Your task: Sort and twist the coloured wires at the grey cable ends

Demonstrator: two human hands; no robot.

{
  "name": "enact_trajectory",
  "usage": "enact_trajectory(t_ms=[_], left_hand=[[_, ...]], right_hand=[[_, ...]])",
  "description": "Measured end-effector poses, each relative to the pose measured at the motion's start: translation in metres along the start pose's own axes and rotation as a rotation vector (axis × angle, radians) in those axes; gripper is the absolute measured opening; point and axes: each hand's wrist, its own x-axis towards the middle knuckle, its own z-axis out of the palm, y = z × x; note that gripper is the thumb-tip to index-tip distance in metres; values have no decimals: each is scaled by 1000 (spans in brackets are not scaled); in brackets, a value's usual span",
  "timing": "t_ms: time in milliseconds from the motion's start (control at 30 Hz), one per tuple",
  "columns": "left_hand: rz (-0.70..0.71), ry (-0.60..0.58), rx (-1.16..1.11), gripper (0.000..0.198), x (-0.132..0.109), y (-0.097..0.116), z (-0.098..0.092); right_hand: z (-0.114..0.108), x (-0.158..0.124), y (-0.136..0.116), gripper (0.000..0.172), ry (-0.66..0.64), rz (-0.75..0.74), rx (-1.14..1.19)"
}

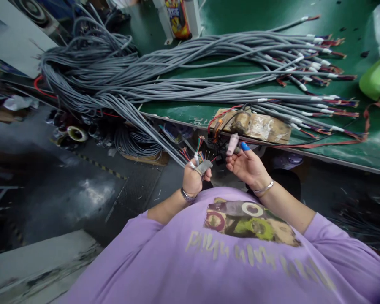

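Observation:
My left hand (pixel 192 180) is closed around the ends of several grey cables (pixel 164 143), which run down to it from the bench. Thin coloured wires (pixel 205 156) fan out above its fist, and a grey wrap (pixel 204 167) covers its thumb. Just to the right, my right hand (pixel 248 168) is turned palm up with the fingers loosely curled and apart; nothing shows in it. It has a blue cover (pixel 245 146) on the thumb tip and a pale pink wrap (pixel 232 145) on a finger. A small gap separates the two hands.
A large bundle of grey cables (pixel 91 69) stretches across the green bench (pixel 240 17), stripped ends to the right. At the bench's front edge sits a worn wooden block (pixel 266 126) with wiring beside it. A green bag (pixel 378 80) stands right; coiled cable (pixel 137 141) lies below.

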Motion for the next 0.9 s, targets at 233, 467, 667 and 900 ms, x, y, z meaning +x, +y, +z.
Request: enact_trajectory(t_ms=[233,467,667,900], left_hand=[[-5,-127,43,43,0,-7,0],[260,-399,261,49,4,-9,-1],[306,-505,622,33,3,-14,-3],[381,-625,913,36,-2,-9,2]], right_hand=[[-1,-5,2,28,23,-11,-65],[-13,-14,3,37,144,-377,-632],[-8,-29,4,34,-120,-448,-771],[-18,-36,7,17,-9,-523,-741]])
